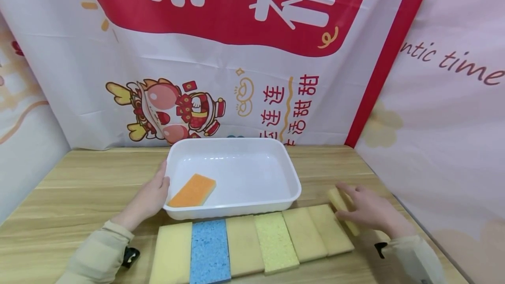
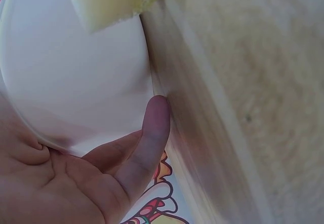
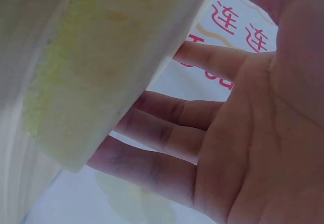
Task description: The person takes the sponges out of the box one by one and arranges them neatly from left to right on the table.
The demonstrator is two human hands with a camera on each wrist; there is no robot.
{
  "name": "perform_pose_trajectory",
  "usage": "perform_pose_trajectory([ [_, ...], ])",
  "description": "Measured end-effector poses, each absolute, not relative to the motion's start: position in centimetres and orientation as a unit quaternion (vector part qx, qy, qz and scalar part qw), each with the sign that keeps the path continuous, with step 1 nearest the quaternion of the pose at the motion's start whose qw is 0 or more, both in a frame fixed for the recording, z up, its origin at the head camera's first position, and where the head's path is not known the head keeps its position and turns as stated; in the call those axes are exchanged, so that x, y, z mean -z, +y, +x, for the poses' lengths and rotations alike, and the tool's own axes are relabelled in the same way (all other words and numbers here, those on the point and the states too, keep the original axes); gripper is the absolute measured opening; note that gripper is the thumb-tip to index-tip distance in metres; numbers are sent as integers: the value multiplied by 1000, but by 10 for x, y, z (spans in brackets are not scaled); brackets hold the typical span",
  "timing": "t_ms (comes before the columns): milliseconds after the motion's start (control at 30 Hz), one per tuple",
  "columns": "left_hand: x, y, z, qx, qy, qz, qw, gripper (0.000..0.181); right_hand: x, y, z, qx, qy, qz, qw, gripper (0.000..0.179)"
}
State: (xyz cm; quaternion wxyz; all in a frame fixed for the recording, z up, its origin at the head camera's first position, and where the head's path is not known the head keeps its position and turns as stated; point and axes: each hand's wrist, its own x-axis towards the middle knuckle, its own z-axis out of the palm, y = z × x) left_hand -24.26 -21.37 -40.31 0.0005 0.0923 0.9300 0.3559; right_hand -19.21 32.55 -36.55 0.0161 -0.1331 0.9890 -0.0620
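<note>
A white rectangular tub [image 1: 240, 208] sits on the table with an orange-topped sponge [image 1: 193, 191] lying in its near left corner. My left hand [image 1: 153, 191] rests against the tub's outer left side; in the left wrist view its fingers lie along the white wall. At the right end of a row of sponges, my right hand [image 1: 368, 209] holds a pale yellow sponge [image 1: 344, 210] tipped up on edge. Seen from the right wrist, the fingertips [image 3: 106, 150] press on this sponge's long edge, and a yellower layer shows on its far side.
In front of the tub, several flat sponges lie side by side: a blue sponge [image 1: 210, 251], a speckled yellow sponge [image 1: 277, 242] and pale ones such as the leftmost sponge [image 1: 172, 249]. A printed cloth [image 1: 221, 60] hangs behind the wooden table [image 1: 51, 196].
</note>
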Motion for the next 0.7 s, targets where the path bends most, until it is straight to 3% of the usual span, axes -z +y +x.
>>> perform_pose_trajectory([
  [700, 402, -214, -242, -349, 933, 91, 8, 60, 377, 331, -183, 73, 991, -109, 22, 86],
])
